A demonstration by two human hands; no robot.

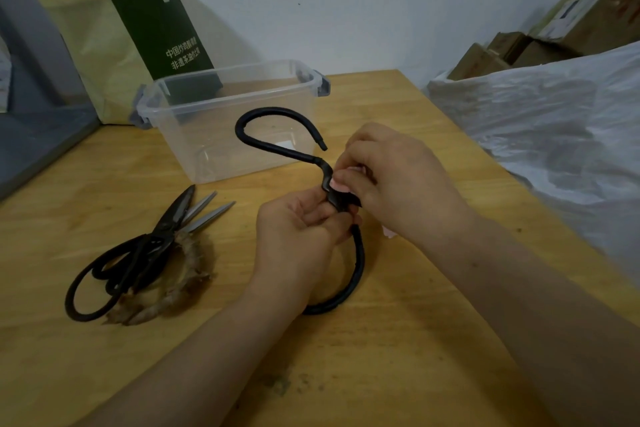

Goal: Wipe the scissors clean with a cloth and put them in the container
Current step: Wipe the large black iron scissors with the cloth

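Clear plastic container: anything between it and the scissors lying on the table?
No. Head view shows only bare wooden tabletop between the clear plastic container and the black-handled and grey-bladed scissors lying left.

black loop-handled scissors (361,260) held in front of clear open container (207,121), other scissors (152,243) piled at left

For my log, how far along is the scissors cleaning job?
Done: nothing yet; the container holds no scissors. In hand: left hand and right hand grip one black scissors, seemingly wiping it with a pinkish cloth. Left: finish, box it, then the black pair and grey-bladed pair on the table.
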